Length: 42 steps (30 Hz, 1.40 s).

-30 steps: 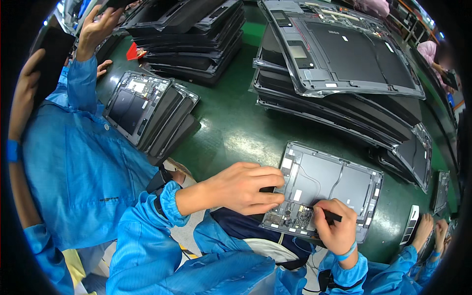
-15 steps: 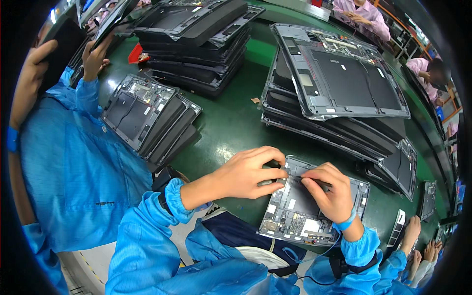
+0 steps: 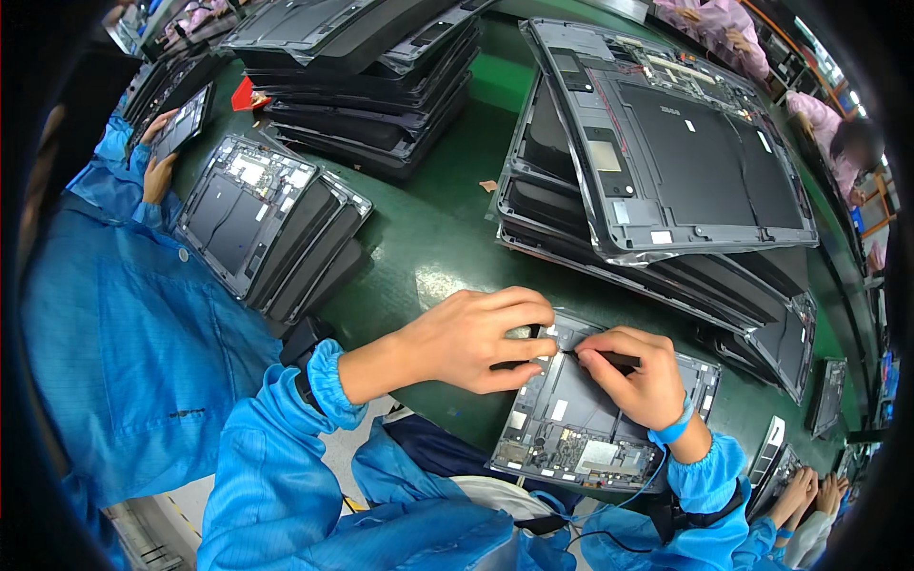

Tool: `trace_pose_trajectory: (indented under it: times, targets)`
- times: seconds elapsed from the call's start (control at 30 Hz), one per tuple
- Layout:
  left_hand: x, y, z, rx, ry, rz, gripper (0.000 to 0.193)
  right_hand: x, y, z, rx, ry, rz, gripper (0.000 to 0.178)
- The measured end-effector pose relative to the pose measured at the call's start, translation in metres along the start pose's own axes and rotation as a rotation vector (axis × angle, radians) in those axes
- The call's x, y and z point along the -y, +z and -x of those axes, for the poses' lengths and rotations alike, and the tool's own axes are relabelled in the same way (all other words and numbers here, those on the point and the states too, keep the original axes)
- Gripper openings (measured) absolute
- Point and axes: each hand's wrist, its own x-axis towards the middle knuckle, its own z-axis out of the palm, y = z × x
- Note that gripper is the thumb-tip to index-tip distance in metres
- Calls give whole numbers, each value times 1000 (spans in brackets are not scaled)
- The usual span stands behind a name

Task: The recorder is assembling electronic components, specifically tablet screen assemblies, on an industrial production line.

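Observation:
An open laptop base lies on the green bench in front of me, its circuit board along the near side and flat dark panels beyond. My left hand has its bent fingers at the base's far left edge and grips it there. Over the far part of the same base, my right hand pinches thumb and forefinger together. Whatever sits in that pinch is too small to make out. A blue wrist strap circles my right wrist, its cord running down across the base's near right corner.
Tall stacks of laptop bases stand beyond my hands, with another stack at the far left. A shorter tilted pile leans by a blue-clad co-worker at left. A red tray sits behind. Other people's hands work at right.
My view has shifted slightly. Both my hands stay at the laptop base's far left part, the right pinch a little further left. The co-worker at left has lowered the device in their hands.

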Motion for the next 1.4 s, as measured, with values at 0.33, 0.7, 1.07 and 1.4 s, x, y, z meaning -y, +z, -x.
trace_pose_trajectory:
  times: [0.33, 0.7, 1.07, 1.4]
  targets:
    - [2, -1, -2, 44, -136, 109, 17, 0, -4, 10, 74, 85, -46, 7]
    - [4, 0, -1, 5, -62, 46, 19, 16, 13, 5, -107, -347, 704, 25]
    - [9, 5, -3, 6, -47, 63, 21, 6, 6, 7, 92, -353, 610, 15]
    - [9, 7, -6, 14, -60, 110, 24, 25, -4, 0, 235, -208, 724, 6]
